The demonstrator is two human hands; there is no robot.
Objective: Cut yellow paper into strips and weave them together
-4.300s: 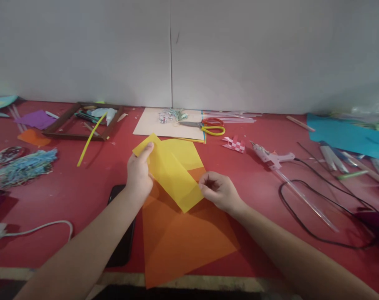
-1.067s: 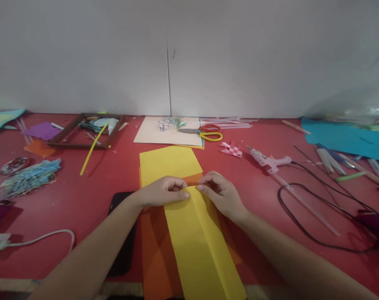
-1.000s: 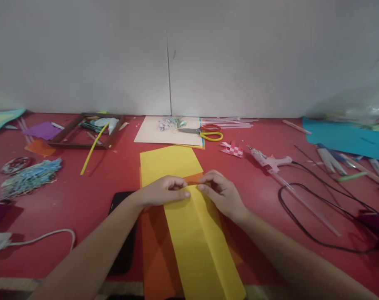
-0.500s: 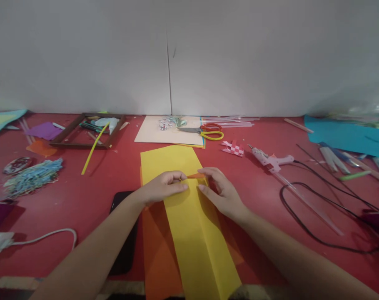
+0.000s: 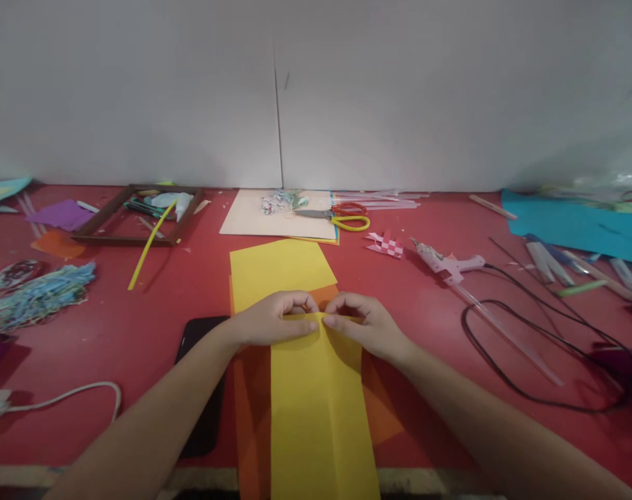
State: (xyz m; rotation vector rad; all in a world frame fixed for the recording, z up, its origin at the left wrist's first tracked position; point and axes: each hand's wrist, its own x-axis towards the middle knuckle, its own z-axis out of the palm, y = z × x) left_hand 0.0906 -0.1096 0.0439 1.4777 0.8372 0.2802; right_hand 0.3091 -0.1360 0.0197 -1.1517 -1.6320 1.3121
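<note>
Left hand [image 5: 267, 325], right hand [image 5: 372, 328] pinching yellow paper [image 5: 316, 410] edge

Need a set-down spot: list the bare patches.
Bare red tabletop lies between the bent yellow strip and the flat yellow sheet; also between the folded yellow paper in the right hand and the black cable loop. Crowded: back edge, far right.

No legible text anywhere.

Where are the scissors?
In the head view, the metal scissors with yellow and red handles lie far centre on the beige card sheet, just left of the pink-and-white woven paper piece.
</note>
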